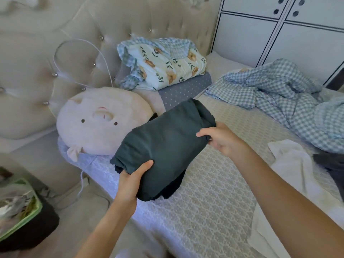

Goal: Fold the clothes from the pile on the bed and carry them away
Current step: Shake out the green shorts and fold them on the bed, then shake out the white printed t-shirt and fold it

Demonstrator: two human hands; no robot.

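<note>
Hands, left [130, 180] and right [222, 138], each grip the folded dark garment [163, 146] (thumbs on top) above the bed [214, 192].

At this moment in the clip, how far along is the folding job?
Partway. Done: a dark teal garment is folded into a compact bundle. In hand: the left hand and right hand grip its two ends, apparently lifting it just above the bed. Left: a white garment and a dark grey one lie unfolded at the right; nothing looks carried away yet.
</note>
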